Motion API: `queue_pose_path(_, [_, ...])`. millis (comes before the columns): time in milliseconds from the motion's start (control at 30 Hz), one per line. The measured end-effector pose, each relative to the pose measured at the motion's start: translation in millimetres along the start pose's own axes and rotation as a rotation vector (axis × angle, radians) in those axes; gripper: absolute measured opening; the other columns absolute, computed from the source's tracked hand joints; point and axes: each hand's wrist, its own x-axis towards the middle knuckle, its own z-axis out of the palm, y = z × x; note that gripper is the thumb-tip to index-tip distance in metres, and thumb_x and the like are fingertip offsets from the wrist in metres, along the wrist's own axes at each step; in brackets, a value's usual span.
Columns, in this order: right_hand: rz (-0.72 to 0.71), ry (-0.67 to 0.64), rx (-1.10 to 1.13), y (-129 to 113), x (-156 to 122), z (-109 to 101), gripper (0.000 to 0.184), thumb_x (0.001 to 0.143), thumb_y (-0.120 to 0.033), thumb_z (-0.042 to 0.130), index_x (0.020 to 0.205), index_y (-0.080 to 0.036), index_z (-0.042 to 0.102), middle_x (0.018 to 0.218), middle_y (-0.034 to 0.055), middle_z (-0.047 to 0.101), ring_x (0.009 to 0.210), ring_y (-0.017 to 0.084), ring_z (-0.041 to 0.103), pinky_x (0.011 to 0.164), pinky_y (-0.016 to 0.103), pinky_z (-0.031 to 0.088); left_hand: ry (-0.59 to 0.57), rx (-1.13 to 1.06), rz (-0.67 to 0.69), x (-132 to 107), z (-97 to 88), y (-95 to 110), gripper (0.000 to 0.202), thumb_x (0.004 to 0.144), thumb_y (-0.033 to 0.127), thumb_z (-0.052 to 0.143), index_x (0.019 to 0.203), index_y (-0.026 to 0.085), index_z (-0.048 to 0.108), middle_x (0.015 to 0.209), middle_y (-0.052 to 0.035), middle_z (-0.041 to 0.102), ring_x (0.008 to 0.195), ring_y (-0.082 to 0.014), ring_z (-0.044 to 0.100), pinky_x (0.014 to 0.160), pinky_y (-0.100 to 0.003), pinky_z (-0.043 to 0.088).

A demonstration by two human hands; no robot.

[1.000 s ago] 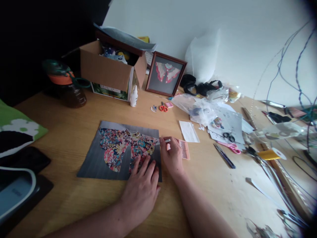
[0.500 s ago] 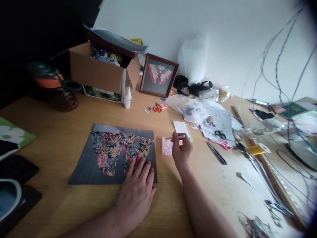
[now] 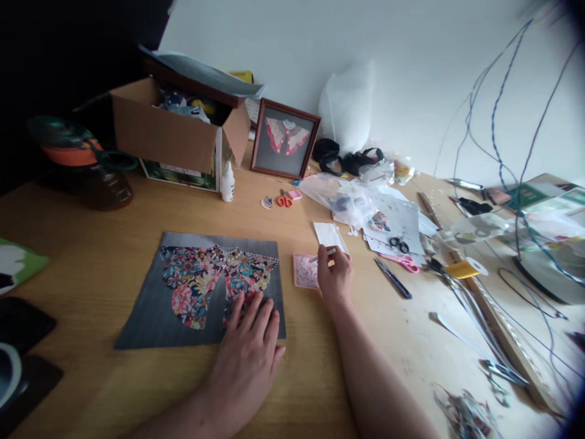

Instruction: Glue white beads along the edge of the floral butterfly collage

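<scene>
The left hand (image 3: 247,350) lies open and flat, fingers slightly spread, on the lower right of the grey cloth (image 3: 141,320), covering part of the flowered collar (image 3: 188,296); the right hand (image 3: 335,274) pinches a thin white stick (image 3: 329,252), its tip at the pink tray (image 3: 295,278), though whether it touches the small pale bits (image 3: 306,268) inside is too fine to tell. A strip of wooden table (image 3: 289,305) separates the cloth's right edge from the tray. The cloth looks smooth, its sides fairly straight; the collar is wing-shaped and busily printed, with round beads (image 3: 253,256) along its top. Behind, an open cardboard box (image 3: 164,131) holds crumpled things, and a brown frame (image 3: 274,172) holds a pink-edged collar (image 3: 286,138)
</scene>
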Motion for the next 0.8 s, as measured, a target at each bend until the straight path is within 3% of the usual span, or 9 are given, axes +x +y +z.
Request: queue_pose_path(800, [-0.042, -0.031, -0.037, 1.9, 0.7, 1.3, 0.035, 0.092, -0.042, 0.046, 0.065, -0.021, 0.052, 0.055, -0.0001, 0.056, 0.057, 0.017, 0.052, 0.072, 0.032, 0.04, -0.06, -0.027, -0.014, -0.6, -2.1, 0.0, 0.036, 0.089, 0.033, 0.059, 0.119, 0.013, 0.064, 0.135, -0.0127, 0.056, 0.132, -0.0334, 0.043, 0.113, -0.058, 0.031])
